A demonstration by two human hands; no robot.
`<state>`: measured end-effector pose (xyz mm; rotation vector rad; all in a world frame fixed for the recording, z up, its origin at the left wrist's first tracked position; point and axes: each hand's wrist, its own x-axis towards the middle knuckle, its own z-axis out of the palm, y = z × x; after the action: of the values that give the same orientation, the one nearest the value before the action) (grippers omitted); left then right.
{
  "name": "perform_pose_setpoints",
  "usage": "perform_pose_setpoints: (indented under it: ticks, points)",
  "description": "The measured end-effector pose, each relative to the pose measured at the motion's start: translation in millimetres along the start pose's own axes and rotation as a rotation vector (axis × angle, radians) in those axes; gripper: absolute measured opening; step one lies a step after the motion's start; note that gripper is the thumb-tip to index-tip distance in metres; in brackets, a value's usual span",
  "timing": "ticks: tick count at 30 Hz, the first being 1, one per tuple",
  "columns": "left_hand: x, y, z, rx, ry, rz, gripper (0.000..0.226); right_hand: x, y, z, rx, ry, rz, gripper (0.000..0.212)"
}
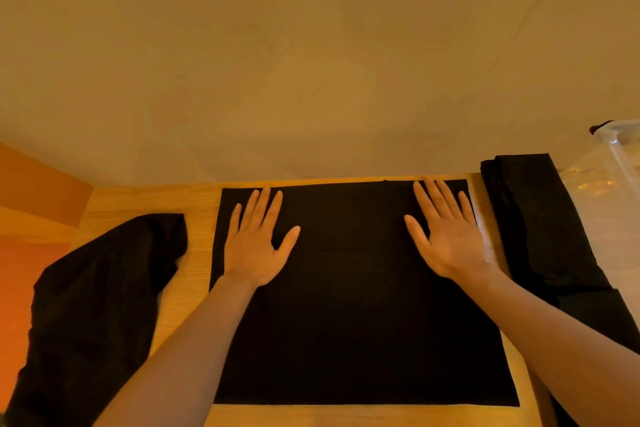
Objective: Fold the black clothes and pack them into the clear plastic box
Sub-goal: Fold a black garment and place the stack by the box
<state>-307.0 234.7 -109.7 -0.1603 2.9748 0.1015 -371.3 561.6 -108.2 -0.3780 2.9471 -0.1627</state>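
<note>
Both hands are lying flat on the folded black garment (356, 305), which is spread as a neat rectangle on the wooden desk (145, 198), its far edge close to the wall. The left hand (258, 243) is pressing down near the far left corner, its grip fully open, fingers straight and slightly spread, holding nothing. The right hand (446, 236) is doing the same near the far right corner, palm down, fingers straight and reaching almost to the cloth's far edge, grip wide open as well. Out beyond the left hand, a loose black garment (104, 305) is lying crumpled and trailing off the desk's left side. Just beyond the right hand, a folded black stack (540, 225) is lying along the desk's right side. Further right again, the clear plastic box (616, 163) is showing only in part at the picture's edge.
</note>
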Motion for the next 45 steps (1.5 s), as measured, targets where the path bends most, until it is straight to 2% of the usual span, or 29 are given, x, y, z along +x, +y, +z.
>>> perform_pose_setpoints:
  ticks: [5, 7, 10, 13, 18, 27, 35, 45]
  points:
    - [1.6, -6.7, 0.9, -0.008, 0.003, -0.033, 0.079, 3.9, 13.7, 0.2, -0.021, -0.012, 0.029, 0.071]
    - [-4.8, -2.1, -2.6, -0.019, 0.050, -0.013, 0.079, -1.2, 11.4, -0.6, -0.027, 0.005, 0.039, 0.071]
    - [-28.2, 14.6, -8.0, -0.050, 0.158, 0.148, 0.073, -24.5, -10.5, -5.4, 0.049, 0.123, -0.043, 0.062]
    - [-59.8, 33.7, -1.4, -0.083, 0.130, 0.241, 0.071, -65.4, -41.7, 1.6, 0.100, 0.124, -0.155, 0.059]
    - [-103.8, 31.6, 15.2, -0.057, 0.025, 0.169, 0.070, -125.3, -46.8, 26.0, 0.071, 0.073, -0.121, 0.058]
    - [-180.7, 0.2, 27.8, -0.045, 0.017, 0.103, 0.071, -176.8, -20.4, 29.7, 0.031, 0.077, -0.044, 0.059]
    - [-231.6, -7.9, 33.9, -0.105, 0.044, 0.077, 0.066, -239.2, -15.2, 36.0, 0.135, 0.128, -0.080, 0.055]
    - [-264.5, -28.3, 40.4, -0.049, 0.004, 0.180, 0.068, -277.8, 6.0, 40.0, 0.002, 0.045, -0.221, 0.061]
